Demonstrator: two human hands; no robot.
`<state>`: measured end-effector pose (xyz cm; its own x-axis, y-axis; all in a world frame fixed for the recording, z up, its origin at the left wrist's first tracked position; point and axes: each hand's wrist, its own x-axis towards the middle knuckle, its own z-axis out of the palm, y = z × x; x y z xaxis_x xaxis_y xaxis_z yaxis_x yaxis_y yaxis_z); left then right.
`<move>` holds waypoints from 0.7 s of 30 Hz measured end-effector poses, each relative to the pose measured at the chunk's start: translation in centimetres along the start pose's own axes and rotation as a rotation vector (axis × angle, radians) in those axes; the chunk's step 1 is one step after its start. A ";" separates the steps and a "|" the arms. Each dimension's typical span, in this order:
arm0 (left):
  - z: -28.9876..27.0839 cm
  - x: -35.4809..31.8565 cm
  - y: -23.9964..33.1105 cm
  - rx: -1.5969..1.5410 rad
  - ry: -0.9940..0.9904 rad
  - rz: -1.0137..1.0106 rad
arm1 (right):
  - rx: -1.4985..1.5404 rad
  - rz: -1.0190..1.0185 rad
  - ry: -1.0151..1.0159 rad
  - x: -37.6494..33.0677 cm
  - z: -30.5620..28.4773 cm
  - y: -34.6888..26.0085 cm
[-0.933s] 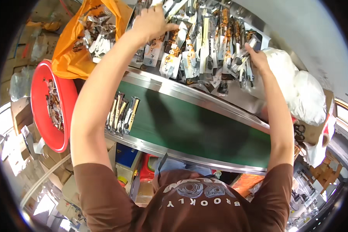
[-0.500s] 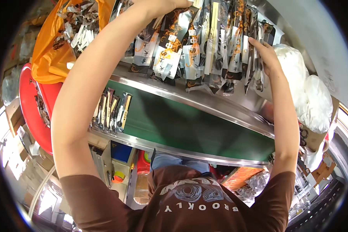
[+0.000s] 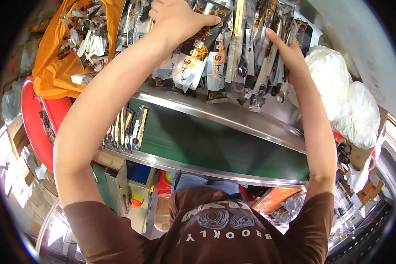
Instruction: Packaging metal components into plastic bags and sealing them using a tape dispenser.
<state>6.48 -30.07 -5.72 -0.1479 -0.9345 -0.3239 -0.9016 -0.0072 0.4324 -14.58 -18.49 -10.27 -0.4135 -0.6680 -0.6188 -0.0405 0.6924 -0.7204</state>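
Overhead, I saw left hand (image 3: 180, 17) clamped on hanging packets (image 3: 215, 57) | right hand (image 3: 290, 55), fingers spread flat against them | packets above green conveyor (image 3: 215, 141) | judged light, slippery, floppy film; pinch near the top edge.

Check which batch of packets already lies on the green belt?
The short row of packets at the left end of the green belt, below the left forearm. The big pile of packets sits on the steel shelf under both hands.

Packets (image 3: 215, 53) are piled at 12 o'clock behind the belt (image 3: 215, 143); tools (image 3: 127, 127) lie on its 9 o'clock end; bag (image 3: 57, 57) at 10.
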 end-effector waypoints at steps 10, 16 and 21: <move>4.3 -1.8 1.4 -0.031 0.090 0.360 | 0.178 -0.010 -0.042 -1.6 2.1 -1.5; 5.1 -3.5 4.1 -0.415 -0.083 0.246 | 0.473 0.005 -0.076 -3.3 0.6 -1.7; 3.3 -5.0 5.9 -0.777 -0.086 0.325 | 0.657 -0.263 -0.089 -0.7 -2.9 0.9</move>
<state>0.53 -24.27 -4.32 -0.4106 -0.9021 -0.1325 -0.2777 -0.0147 0.9606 -16.99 -16.58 -9.56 -0.3879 -0.8297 -0.4015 0.4392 0.2166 -0.8719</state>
